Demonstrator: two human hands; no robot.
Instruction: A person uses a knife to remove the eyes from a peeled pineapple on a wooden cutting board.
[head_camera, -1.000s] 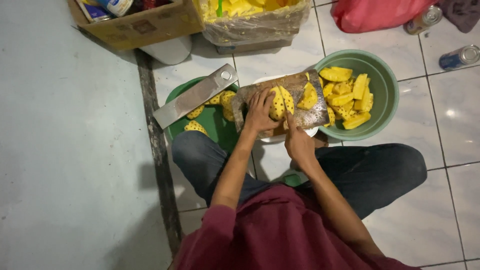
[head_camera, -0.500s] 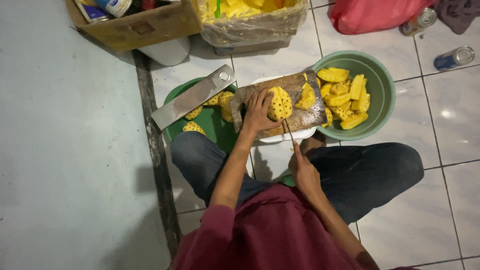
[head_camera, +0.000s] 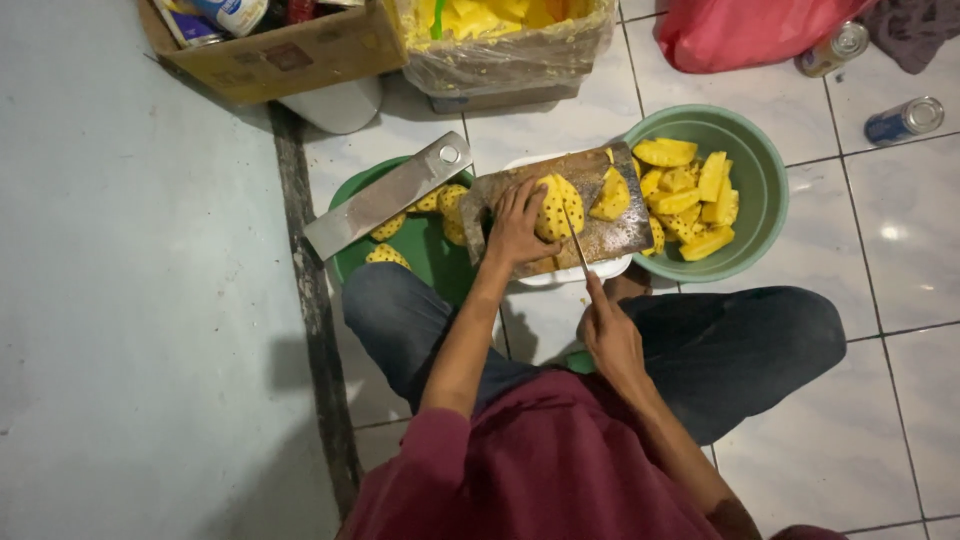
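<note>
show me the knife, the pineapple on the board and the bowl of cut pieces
knife (head_camera: 576, 240), head view, middle of the thin blade
pineapple (head_camera: 555, 205), head view, peeled yellow top beside the left hand's fingers
bowl (head_camera: 765, 170), head view, bare green right rim

Cardboard box (head_camera: 290, 55) and red bag (head_camera: 750, 30) cut off above

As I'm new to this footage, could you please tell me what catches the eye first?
Bright yellow fruit: the left hand steadies a peeled pineapple on a worn cutting board, while the right hand holds a knife against it. Cut pieces fill a green bowl to the right.
</note>
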